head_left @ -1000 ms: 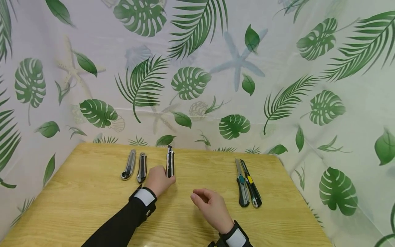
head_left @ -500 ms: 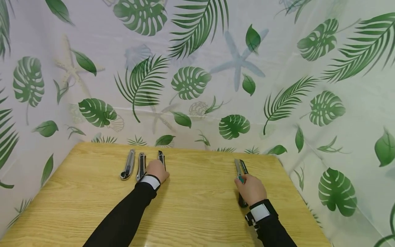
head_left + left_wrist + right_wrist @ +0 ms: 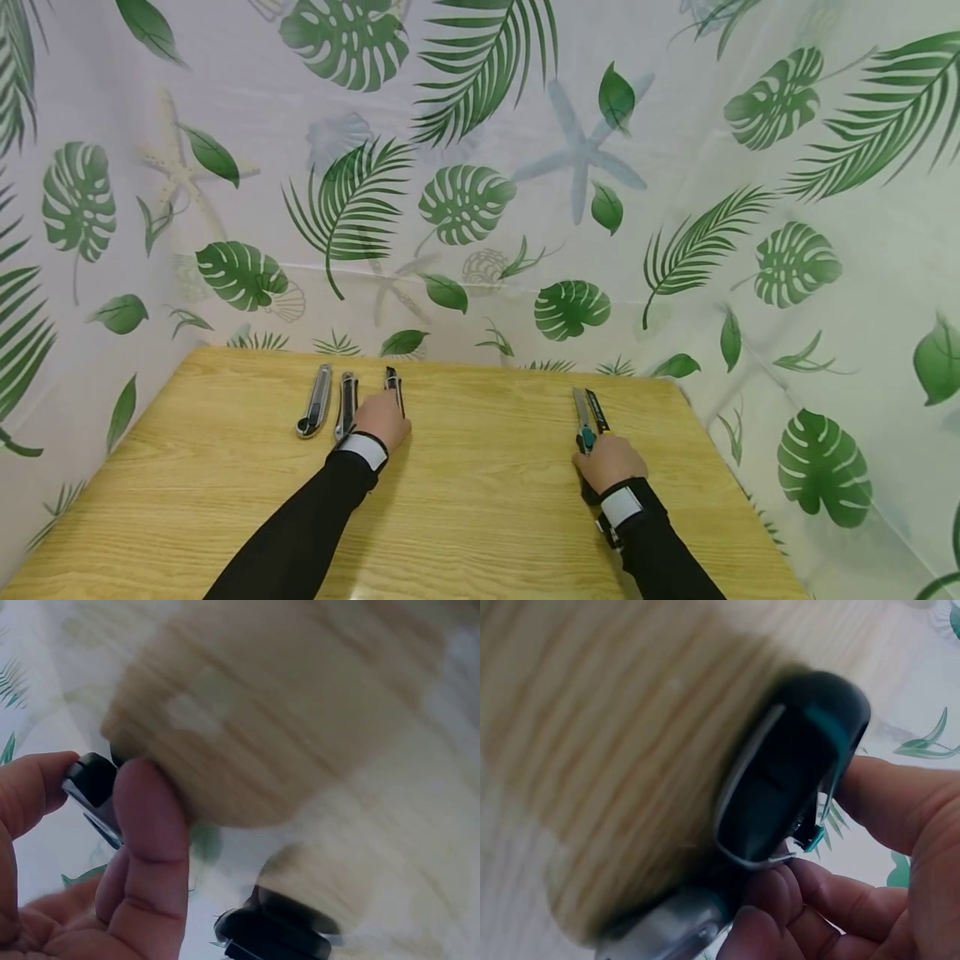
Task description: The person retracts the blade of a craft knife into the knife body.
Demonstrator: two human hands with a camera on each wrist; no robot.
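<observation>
Right hand (image 3: 611, 463) has reached the teal cutter (image 3: 587, 439), pinching it; left hand (image 3: 383, 418) pinches a silver-black cutter (image 3: 393, 381); likely light, stiff, best held by handles (image 3: 780, 784)

**Leaf-Print Cloth Around a Yellowish Table**

From my remote seat, I see a pale cloth (image 3: 498, 117) rising at the far, left and right sides of a wood-grain table (image 3: 480, 508). Green leaves (image 3: 572, 310), starfish (image 3: 579, 157) and shells (image 3: 337, 137) pattern it; the light looks cooler far left.

A black-silver cutter (image 3: 393, 382) and a teal-black cutter (image 3: 586, 437) point forward, well apart.
</observation>
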